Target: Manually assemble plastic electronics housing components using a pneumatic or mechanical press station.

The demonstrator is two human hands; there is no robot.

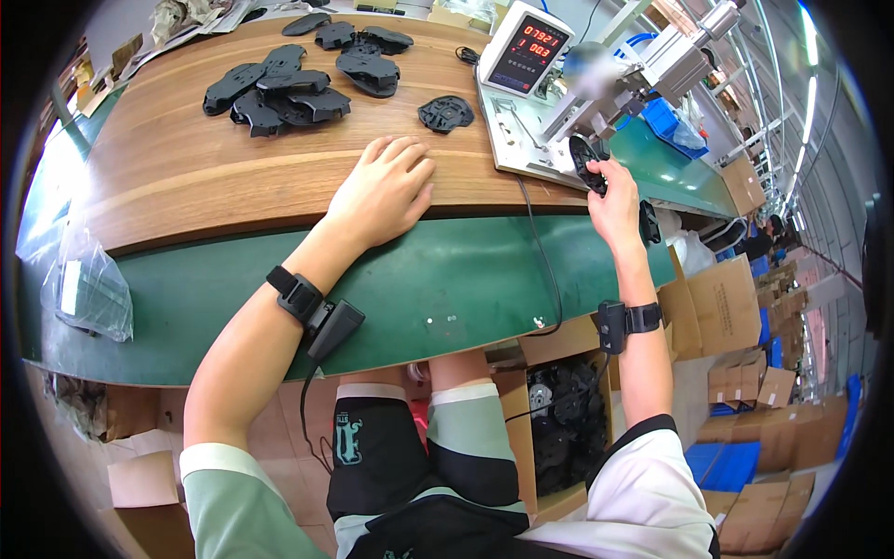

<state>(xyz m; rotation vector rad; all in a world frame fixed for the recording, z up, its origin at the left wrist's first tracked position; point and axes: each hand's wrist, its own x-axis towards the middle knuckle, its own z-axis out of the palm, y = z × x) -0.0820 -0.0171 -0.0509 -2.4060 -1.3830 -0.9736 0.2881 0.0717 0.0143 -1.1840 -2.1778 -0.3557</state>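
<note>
My left hand (382, 191) lies flat on the wooden board (186, 182), palm down, fingers stretched out and holding nothing. At the right end of the board, my right hand (616, 207) pinches a black plastic part (584, 160), tilted up against the front of a metal bench machine (596, 102). The machine's head is partly blurred, and whether the part sits in it I cannot tell. A single flat black part (446, 114) lies ahead of my left hand. Farther back is a loose heap of similar black parts (289, 88).
A white counter box with a red display (524, 48) stands on the machine's base. The green bench edge (447, 279) runs before me, crossed by a black cable. Below it, an open carton holds black parts (568, 429). A blue bin (672, 126) sits beyond the machine.
</note>
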